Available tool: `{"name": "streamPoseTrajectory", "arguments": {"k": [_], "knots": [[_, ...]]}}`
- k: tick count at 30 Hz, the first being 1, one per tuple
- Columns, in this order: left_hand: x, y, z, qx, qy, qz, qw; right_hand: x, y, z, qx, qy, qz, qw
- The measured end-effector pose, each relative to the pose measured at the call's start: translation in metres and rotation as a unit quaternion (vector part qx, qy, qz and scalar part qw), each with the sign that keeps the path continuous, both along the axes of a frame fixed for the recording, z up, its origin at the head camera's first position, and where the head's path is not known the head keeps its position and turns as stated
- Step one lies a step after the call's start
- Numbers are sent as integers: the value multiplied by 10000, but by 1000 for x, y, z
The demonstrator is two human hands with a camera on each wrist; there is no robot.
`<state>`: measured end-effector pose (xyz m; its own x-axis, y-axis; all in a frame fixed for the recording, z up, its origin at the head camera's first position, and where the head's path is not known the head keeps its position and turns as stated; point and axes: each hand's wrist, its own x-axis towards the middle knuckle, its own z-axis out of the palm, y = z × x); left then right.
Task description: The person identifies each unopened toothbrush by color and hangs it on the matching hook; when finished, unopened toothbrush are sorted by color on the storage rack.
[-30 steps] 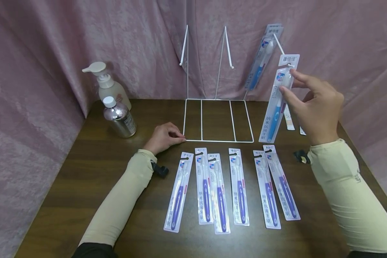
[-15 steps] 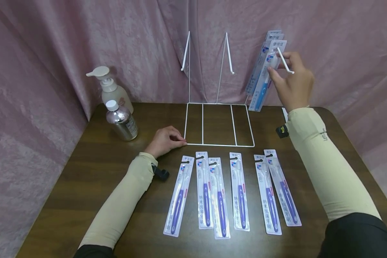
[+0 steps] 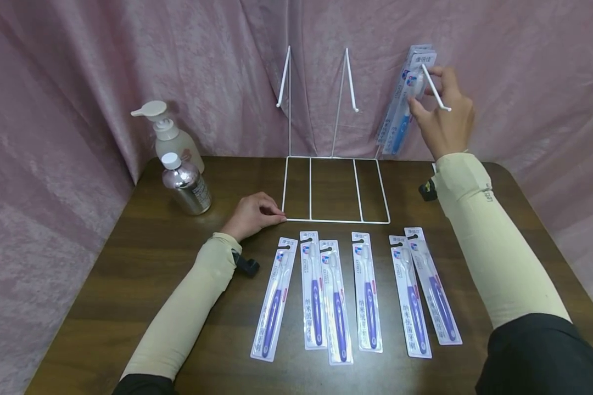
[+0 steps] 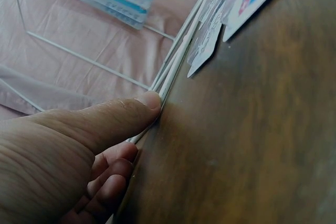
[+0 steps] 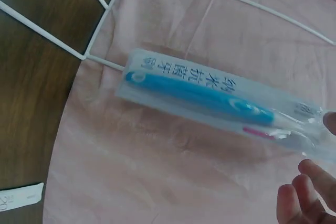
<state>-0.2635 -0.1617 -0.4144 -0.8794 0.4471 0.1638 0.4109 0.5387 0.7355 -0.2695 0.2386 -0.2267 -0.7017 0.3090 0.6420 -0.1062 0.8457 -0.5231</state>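
The left hand (image 3: pixel 253 213) lies on the surface (image 3: pixel 143 263), its curled fingers and thumb pressing the near corner of the white wire rack (image 3: pixel 335 189), seemingly to steady it; packaged purple toothbrushes (image 3: pixel 338 299) lie just right of that hand. Farther off, the right hand (image 3: pixel 442 118) pinches the top of a blue toothbrush pack (image 3: pixel 400 118) on the rack's rightmost hook (image 3: pixel 435 94), where others hang behind it.

I count six purple toothbrushes in clear blister packs (image 3: pixel 341 299) flat on the table in front of me. About three blue toothbrush packs (image 3: pixel 402 104) hang together on the white wire rack (image 3: pixel 336 189), which has three prongs. One pump bottle (image 3: pixel 170 137), one silver plastic bottle (image 3: pixel 186 184).
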Motion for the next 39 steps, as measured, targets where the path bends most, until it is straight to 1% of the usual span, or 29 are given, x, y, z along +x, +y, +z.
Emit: {"name": "streamPoseTrajectory", "arguments": {"k": [3,6,8,10,12,14,16,18,19,20,22,23,25,30,33,36,39], "knots": [[0,2,0,4,-72,-2,10000,12,6,-2,-183,-176,33,9997],[2,3,-2,-78,-184,-23,9998,37,16,-11,-290,-453,161,9984],[2,5,-4,-113,-193,-29,9997,58,24,-21,-170,-719,468,9962],[1,6,-6,-97,-163,-32,9998,82,33,-31,77,-1197,894,9887],[1,7,-7,-68,-108,-34,9999,105,41,-44,341,-1776,1380,9738],[0,7,-7,-61,-80,-32,9999,127,50,-59,575,-2438,1824,9508],[0,7,-7,-72,-77,-37,9999,146,58,-77,739,-3029,2066,9274],[0,7,-6,-98,-112,-65,9999,161,64,-94,749,-3516,2202,9068],[1,7,-6,-109,-118,-70,9998,168,67,-102,746,-3695,2237,8988],[1,7,-6,-115,-113,-77,9998,173,70,-110,725,-3843,2223,8931],[1,7,-5,-115,-111,-80,9998,181,73,-122,652,-4025,2195,8863],[1,7,-5,-111,-93,-83,9999,184,74,-127,635,-4053,2189,8853],[0,6,-6,-103,-59,-67,9999,187,75,-136,610,-4057,2147,8864],[-1,5,-6,-132,-65,-61,9999,186,72,-147,562,-3977,2072,8920],[-1,5,-6,-143,-67,-61,9999,185,71,-150,571,-3892,2040,8965],[-1,5,-6,-116,-43,-68,9999,184,71,-152,521,-3757,2009,9032],[-1,6,-7,-98,-20,-90,9999,185,73,-149,357,-3613,1993,9102]]}}
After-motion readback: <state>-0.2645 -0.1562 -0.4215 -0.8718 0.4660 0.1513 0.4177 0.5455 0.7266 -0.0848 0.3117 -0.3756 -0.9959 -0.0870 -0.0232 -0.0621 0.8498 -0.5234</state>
